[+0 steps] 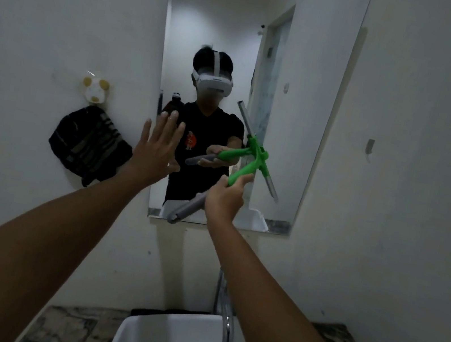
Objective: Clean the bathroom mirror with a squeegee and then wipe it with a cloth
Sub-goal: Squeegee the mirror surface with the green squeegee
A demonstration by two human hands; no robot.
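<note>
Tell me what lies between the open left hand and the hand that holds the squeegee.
Only bare mirror glass, in the head view, separates the left hand from the right hand gripping the squeegee.

White basin (160,339) on marble counter (67,323)

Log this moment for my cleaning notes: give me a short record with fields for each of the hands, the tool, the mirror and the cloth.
left hand: open, fingers spread, raised at the mirror's left edge
right hand: gripping the squeegee handle
squeegee: green frame, grey handle end, blade up against the glass, tilted
mirror: tall, wall-mounted above the sink
cloth: dark, hanging on the wall left of the mirror, untouched
</note>
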